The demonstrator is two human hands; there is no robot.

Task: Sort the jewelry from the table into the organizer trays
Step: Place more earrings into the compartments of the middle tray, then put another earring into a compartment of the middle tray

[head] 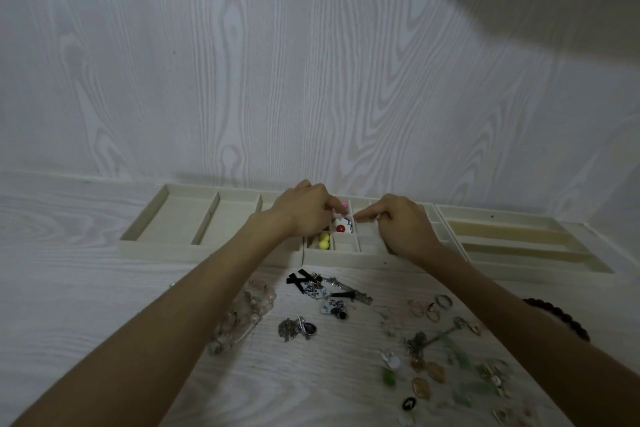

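White wood-grain table [104, 288] carries the middle organizer tray [346, 255], where both hands meet over the flower earring [341, 226]: left hand [304, 211] and right hand [401, 225], each grip curled, pinching it from opposite sides, I judge

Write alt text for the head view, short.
Both hands, left hand and right hand, work over the small compartments of the middle organizer tray, beside a white flower earring and yellow beads. Unsorted jewelry lies scattered on the pale wood-grain table.
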